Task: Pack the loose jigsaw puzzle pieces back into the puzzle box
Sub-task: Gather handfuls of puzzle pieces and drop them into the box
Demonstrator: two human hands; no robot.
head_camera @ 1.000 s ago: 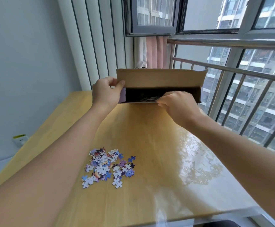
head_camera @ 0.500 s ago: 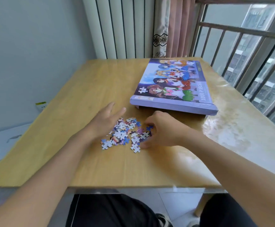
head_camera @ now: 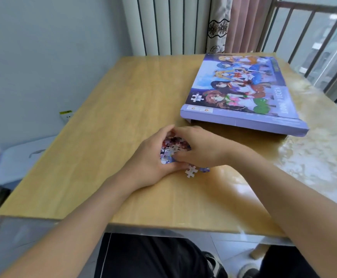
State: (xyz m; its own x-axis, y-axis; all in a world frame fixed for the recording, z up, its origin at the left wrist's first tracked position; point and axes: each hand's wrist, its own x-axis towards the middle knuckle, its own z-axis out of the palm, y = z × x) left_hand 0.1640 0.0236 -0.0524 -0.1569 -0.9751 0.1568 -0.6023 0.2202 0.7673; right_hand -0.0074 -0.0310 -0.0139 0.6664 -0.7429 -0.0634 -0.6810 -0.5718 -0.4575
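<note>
Beyond both cupped hands (head_camera: 183, 153), puzzle box (head_camera: 241, 93) lies closed.

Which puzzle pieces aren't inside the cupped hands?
The white piece and the bluish piece beside it, lying loose on the table under the right hand.

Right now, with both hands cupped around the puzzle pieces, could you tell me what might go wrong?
1. A white jigsaw piece and a bluish one lie outside the grip and may get left behind.
2. The heaped pile of multicoloured pieces between the left hand and right hand could spill when lifted.
3. The flat purple illustrated puzzle box looks closed.
</note>
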